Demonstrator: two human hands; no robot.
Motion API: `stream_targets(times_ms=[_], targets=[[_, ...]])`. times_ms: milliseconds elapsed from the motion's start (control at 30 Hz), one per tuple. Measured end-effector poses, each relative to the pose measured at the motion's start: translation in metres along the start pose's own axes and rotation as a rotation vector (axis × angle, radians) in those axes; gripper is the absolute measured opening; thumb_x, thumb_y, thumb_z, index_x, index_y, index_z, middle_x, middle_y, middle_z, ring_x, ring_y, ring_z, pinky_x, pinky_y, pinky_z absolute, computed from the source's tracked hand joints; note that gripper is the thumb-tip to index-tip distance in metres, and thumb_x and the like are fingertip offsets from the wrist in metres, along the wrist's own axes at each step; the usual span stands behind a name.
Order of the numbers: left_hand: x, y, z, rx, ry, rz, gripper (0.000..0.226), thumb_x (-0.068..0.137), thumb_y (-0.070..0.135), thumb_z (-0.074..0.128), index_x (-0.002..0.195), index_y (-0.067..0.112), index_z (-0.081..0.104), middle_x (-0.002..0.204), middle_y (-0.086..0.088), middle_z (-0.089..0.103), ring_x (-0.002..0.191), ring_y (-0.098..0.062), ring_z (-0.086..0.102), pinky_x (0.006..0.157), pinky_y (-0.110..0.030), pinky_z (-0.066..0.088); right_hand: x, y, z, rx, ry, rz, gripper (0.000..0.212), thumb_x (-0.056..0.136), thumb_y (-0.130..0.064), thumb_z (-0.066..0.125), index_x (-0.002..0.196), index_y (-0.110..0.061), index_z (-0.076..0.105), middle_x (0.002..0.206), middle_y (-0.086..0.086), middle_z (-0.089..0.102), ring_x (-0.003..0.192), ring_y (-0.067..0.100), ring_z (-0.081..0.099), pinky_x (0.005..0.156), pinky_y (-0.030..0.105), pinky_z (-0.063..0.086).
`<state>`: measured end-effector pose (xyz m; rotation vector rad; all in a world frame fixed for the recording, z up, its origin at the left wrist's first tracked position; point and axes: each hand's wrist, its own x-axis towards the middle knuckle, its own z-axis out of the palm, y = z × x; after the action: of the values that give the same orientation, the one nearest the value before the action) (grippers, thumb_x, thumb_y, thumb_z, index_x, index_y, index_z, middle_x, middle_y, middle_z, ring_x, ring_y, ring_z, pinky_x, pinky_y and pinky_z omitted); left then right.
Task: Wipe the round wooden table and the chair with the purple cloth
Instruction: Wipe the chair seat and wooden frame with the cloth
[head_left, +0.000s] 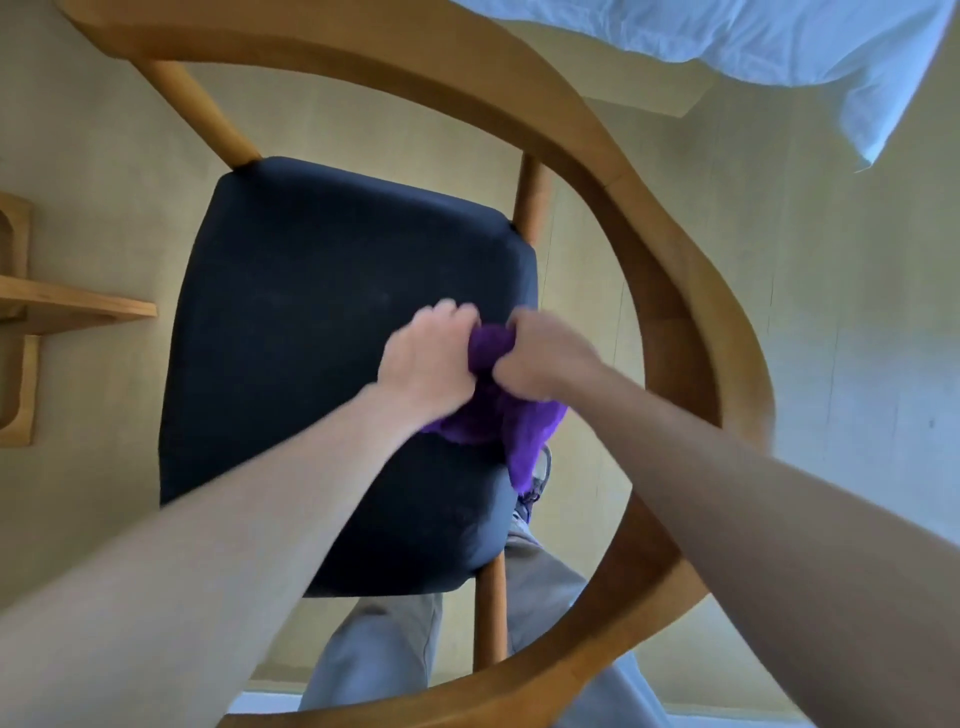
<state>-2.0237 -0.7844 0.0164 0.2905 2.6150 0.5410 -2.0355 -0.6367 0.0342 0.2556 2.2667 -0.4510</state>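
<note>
Here both hands are bunched round the purple cloth (491, 415), just above the dark seat (311, 291) of the chair (670, 291): the left hand (428, 358) curls its fingers into the upper fold, and the right hand (540, 356), almost touching it, grips the same wad from the other side. A loose tail of the cloth hangs below the right hand, past the seat's near edge toward the person's shoe (535, 488). The chair's curved wooden rail arcs round beyond and to the right of the hands; white bedding (727, 36) lies well beyond them, and part of a wooden shelf (67, 306) shows far off to the left. The round desk is not in view. It looks like the cloth is being regathered before the seat or rail is wiped. The risk, as I judge it, is that dangling tail: it could drag on the floor and pick up grit, or snag on the rail. A balled cloth would also wipe only a narrow strip and leave patches missed.
</note>
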Motion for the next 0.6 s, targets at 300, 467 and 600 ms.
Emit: stream_targets(times_ms=[300,467,600], targets=[[0.067,0.008,-0.002,0.198,-0.019,0.05,0.032,0.092,0.018,0.061,0.123,0.021,0.055,0.124,-0.008,0.049,0.115,-0.033,0.052,0.078,-0.041,0.044,0.031,-0.001,-0.006,0.077,0.143,0.021,0.047,0.086,-0.02,0.06,0.131,-0.018,0.049,0.129,0.009,0.044,0.113,0.038,0.052,0.081,0.045,0.054],[0.001,-0.005,0.041,0.116,-0.097,-0.071,0.03,0.092,0.016,0.058,0.122,0.018,0.057,0.126,-0.008,0.046,0.11,-0.034,0.052,0.082,-0.043,0.049,0.013,0.003,0.046,-0.251,0.035,-0.126,0.043,0.086,-0.023,0.064,0.127,-0.023,0.051,0.133,0.007,0.039,0.117,0.036,0.048,0.083,0.043,0.047],[-0.039,-0.015,0.051,0.063,-0.231,-0.087,0.033,0.089,0.01,0.06,0.121,0.019,0.057,0.123,-0.005,0.045,0.107,-0.033,0.052,0.074,-0.039,0.044,-0.016,0.003,0.077,-0.296,-0.049,-0.146,0.046,0.085,-0.025,0.066,0.129,-0.023,0.053,0.133,0.008,0.041,0.117,0.035,0.049,0.08,0.04,0.043]])
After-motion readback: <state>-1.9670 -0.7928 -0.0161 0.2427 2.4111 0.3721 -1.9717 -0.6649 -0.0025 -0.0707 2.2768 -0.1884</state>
